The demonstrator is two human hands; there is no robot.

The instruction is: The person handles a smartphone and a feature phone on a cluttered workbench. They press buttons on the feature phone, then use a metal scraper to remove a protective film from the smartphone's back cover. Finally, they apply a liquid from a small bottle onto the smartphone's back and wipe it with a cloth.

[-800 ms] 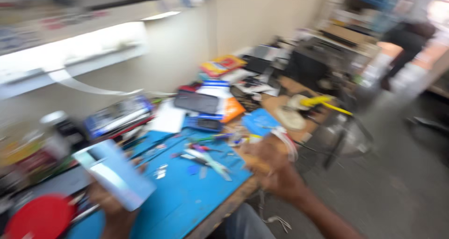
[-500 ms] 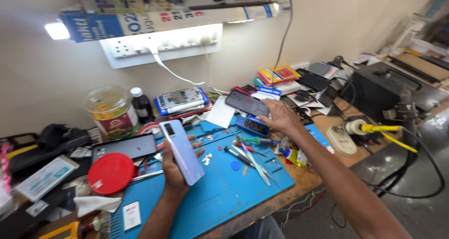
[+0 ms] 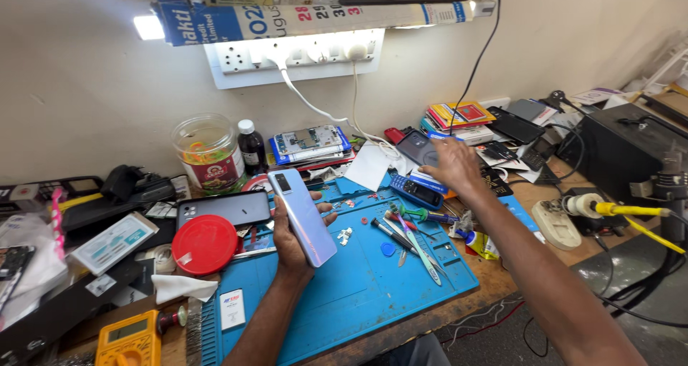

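A pale blue phone (image 3: 302, 216) is gripped in the left hand (image 3: 292, 238), back side up with the camera end away from the body, tilted above the blue mat (image 3: 344, 294); held this way, its rear cover is turned to the eyes and kept off the loose parts below. The fingers are wrapped round its edges, so the grip is closed on it. The right hand (image 3: 453, 167) is stretched out flat, palm down and fingers spread, over a dark phone (image 3: 418, 148) at the back of the bench; whether it is touched cannot be told, and nothing is clasped. A keypad phone (image 3: 416, 191) lies just beside that hand. On the mat, several screwdrivers and tweezers (image 3: 410, 234) are laid loosely together within easy reach, perhaps four or five. To the left, one red lid (image 3: 205, 244) rests against one black phone (image 3: 223, 210) lying face down. Behind these, one plastic jar (image 3: 208, 153) and one dark bottle (image 3: 252, 146) stand upright by the wall. One yellow multimeter (image 3: 129, 339) sits at the near left corner. Four phones are counted in all near the hands.
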